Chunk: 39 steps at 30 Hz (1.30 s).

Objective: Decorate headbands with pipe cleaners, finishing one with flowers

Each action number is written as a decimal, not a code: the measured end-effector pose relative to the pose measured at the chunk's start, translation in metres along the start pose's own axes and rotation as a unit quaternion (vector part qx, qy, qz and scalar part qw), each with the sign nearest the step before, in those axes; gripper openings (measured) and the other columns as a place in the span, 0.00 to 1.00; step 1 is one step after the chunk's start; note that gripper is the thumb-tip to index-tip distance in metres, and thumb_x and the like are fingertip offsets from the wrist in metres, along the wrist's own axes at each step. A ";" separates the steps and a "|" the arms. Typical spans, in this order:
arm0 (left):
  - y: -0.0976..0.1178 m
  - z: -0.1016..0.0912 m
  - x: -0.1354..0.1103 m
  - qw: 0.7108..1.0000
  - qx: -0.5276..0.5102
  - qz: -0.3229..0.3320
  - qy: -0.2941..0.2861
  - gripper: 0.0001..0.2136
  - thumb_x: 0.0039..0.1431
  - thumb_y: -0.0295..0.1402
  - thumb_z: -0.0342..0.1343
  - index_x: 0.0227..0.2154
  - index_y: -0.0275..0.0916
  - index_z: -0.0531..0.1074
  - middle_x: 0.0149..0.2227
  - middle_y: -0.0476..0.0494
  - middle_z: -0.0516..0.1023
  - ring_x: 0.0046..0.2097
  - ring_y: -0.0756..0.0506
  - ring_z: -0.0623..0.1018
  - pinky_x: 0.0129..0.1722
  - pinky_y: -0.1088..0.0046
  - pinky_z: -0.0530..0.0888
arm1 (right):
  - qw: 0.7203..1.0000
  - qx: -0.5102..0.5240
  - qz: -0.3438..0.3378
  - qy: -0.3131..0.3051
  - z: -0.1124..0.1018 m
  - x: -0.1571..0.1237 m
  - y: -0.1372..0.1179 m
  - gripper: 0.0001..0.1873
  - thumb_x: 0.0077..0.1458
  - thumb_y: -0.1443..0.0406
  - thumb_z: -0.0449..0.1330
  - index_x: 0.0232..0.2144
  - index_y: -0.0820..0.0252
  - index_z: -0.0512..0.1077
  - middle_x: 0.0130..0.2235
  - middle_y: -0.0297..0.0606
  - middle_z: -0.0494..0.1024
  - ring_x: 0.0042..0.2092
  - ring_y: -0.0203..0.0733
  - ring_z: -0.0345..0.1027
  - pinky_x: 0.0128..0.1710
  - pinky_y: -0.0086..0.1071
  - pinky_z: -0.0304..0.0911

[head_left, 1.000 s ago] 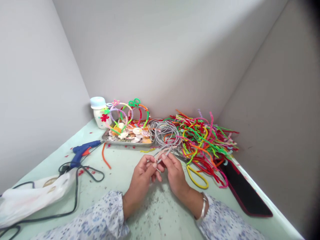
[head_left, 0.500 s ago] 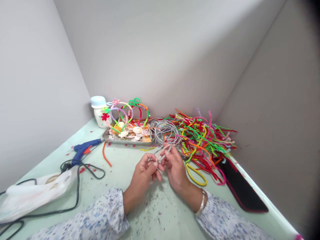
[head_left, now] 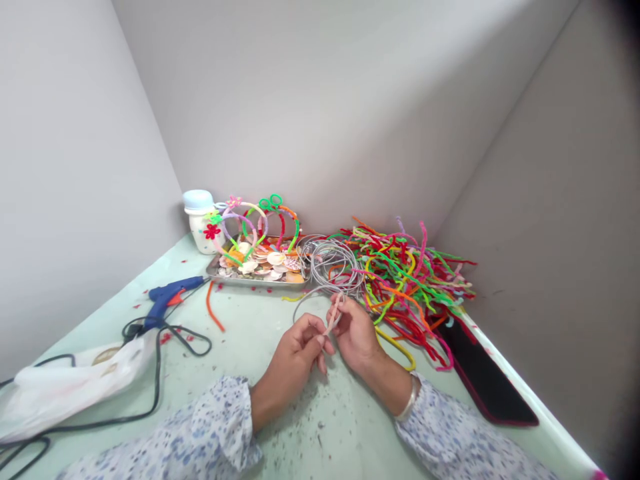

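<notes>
My left hand [head_left: 297, 350] and my right hand [head_left: 354, 330] meet low in the middle of the pale green table [head_left: 235, 360]. Both pinch a thin grey wire hoop [head_left: 305, 299] whose end carries a pale pink pipe cleaner [head_left: 334, 315]. The left fingers grip the lower end of the pink piece. Those of the right hand close round it higher up. Just behind the hands lies a pile of bare grey wire hoops [head_left: 333, 263].
A heap of coloured pipe cleaners [head_left: 410, 280] fills the back right. A metal tray [head_left: 250, 279] with shells and wrapped headbands [head_left: 260, 223] stands beside a white jar [head_left: 200, 223]. A blue glue gun [head_left: 167, 299], its black cord [head_left: 150, 373], a white bag [head_left: 65, 383] and a dark phone [head_left: 485, 380] lie about.
Both hands have shifted slightly right and nearer the hoop pile. The wire hoop has swung out to the left, and the pink piece now stands upright between the fingers.
</notes>
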State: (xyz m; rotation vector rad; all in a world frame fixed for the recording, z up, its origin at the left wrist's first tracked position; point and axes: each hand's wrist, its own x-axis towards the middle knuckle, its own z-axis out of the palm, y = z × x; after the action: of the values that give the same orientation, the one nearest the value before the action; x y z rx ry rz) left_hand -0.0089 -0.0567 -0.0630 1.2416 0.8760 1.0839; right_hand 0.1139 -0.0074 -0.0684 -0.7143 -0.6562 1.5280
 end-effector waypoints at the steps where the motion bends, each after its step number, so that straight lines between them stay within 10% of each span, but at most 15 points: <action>1: 0.000 0.001 -0.001 1.000 0.002 -0.002 -0.003 0.02 0.59 0.30 0.49 0.35 0.39 0.62 0.27 0.52 0.73 0.20 0.55 0.69 0.21 0.80 0.62 | 1.000 -0.013 -0.003 -0.002 0.000 0.000 0.001 0.04 0.46 0.66 0.58 0.26 0.61 0.70 0.18 0.28 0.66 0.19 0.30 0.57 0.17 0.23 0.51; 11: 0.006 0.001 -0.002 1.000 -0.013 0.017 0.007 0.03 0.61 0.32 0.48 0.35 0.39 0.60 0.28 0.51 0.75 0.20 0.56 0.69 0.22 0.80 0.62 | 0.998 -0.017 0.006 -0.057 0.005 -0.005 -0.001 0.17 0.51 0.53 0.60 0.31 0.61 0.72 0.19 0.29 0.68 0.18 0.31 0.58 0.16 0.25 0.54; 20: 0.012 -0.003 0.000 0.996 -0.054 0.025 0.060 0.06 0.59 0.35 0.50 0.36 0.39 0.60 0.28 0.50 0.74 0.21 0.55 0.69 0.21 0.79 0.60 | 0.987 -0.079 0.004 -0.138 0.002 -0.009 0.003 0.10 0.55 0.60 0.58 0.29 0.62 0.72 0.20 0.30 0.69 0.20 0.31 0.62 0.20 0.25 0.55; 39: 0.009 -0.001 -0.001 0.995 0.008 0.038 0.096 0.04 0.59 0.33 0.50 0.33 0.39 0.63 0.26 0.52 0.71 0.22 0.55 0.67 0.23 0.79 0.64 | 0.988 -0.097 -0.019 -0.117 0.002 -0.010 0.002 0.09 0.55 0.62 0.57 0.27 0.62 0.72 0.20 0.31 0.70 0.20 0.30 0.60 0.19 0.23 0.54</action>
State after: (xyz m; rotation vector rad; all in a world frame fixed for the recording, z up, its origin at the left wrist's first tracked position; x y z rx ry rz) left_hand -0.0113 -0.0577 -0.0540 1.2053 0.9904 1.2761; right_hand 0.1112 -0.0177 -0.0677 -0.6676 -1.0013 1.5388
